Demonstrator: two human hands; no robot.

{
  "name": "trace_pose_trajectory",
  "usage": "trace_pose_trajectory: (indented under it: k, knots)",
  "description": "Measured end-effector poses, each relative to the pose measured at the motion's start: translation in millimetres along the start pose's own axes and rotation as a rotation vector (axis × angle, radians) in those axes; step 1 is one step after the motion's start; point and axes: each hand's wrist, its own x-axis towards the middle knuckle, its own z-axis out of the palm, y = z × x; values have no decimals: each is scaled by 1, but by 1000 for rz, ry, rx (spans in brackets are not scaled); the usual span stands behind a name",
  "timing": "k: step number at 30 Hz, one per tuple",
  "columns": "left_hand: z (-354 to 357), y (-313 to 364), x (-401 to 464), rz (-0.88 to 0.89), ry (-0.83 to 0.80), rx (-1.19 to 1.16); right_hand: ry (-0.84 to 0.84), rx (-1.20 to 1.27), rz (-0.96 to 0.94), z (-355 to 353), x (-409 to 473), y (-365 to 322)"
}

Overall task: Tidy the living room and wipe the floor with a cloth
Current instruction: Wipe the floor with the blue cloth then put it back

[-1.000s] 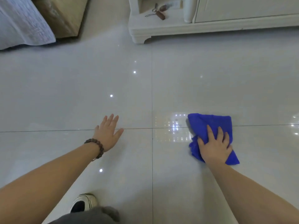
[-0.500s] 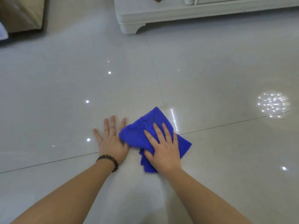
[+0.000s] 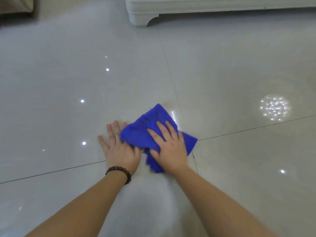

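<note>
A crumpled blue cloth (image 3: 144,132) lies on the glossy pale tiled floor (image 3: 68,82) in the middle of the view. My right hand (image 3: 168,147) presses flat on top of the cloth with fingers spread. My left hand (image 3: 119,149) rests flat on the tile right beside it, fingers apart, with the cloth's left edge lapping over its fingers. A dark bead bracelet (image 3: 119,171) circles my left wrist.
A white low cabinet (image 3: 171,9) on a curved foot stands at the top of the view. A tan piece of furniture (image 3: 15,7) shows at the top left corner. Ceiling lights reflect in the tiles, with a bright cluster (image 3: 274,107) at the right.
My right hand slid the cloth leftward across the tile joint until it met my left hand. Over the last half second the hands and cloth have hardly moved.
</note>
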Motion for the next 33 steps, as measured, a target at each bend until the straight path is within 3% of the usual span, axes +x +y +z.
trace_pose_trajectory:
  k: [1, 2, 5, 6, 7, 8, 11, 13, 15, 18, 20, 22, 25, 27, 28, 30, 33]
  knots:
    - [1, 0, -1, 7, 14, 14, 34, -43, -21, -4, 2, 34]
    - [1, -1, -2, 15, 23, 28, 94, -67, 72, -8, 5, 73]
    - [3, 1, -1, 22, 22, 56, 180, 28, 779, -37, 16, 161]
    - [3, 1, 0, 21, 22, 63, 199, 68, 953, -39, 26, 154]
    - [4, 2, 0, 19, 19, 67, 197, 74, 998, -34, 39, 129]
    - [4, 2, -1, 15, 10, 73, 212, 65, 897, -25, 49, 93]
    - [5, 0, 1, 29, 10, 79, 130, 78, 263, 7, 65, -24]
    - [4, -1, 2, 52, -2, 64, 6, 73, -2, 7, 70, -36]
    - [-1, -3, -1, 69, -1, 25, 32, 23, 5, -2, 81, 12]
    - [-15, -11, 8, 142, 34, -153, 155, 16, 504, -22, 89, 106]
    - [-30, -20, 48, 112, 127, -181, 170, 81, 744, -26, 96, 108]
    - [-46, -27, 106, -25, 170, -125, 200, 8, 579, -9, 99, 60]
    - [-60, -35, 172, -160, 110, -11, 140, -24, 8, 11, 90, 4]
    - [-59, -40, 188, -153, 46, 39, 42, 1, -249, 1, 109, 36]
    - [-56, -43, 190, -143, 34, 53, 37, -20, -288, -3, 123, 64]
    - [-51, -46, 191, -134, 42, 52, 138, -55, -90, -13, 157, 126]
    - [-50, -47, 192, -134, 54, 53, 257, 41, 647, -30, 201, 160]
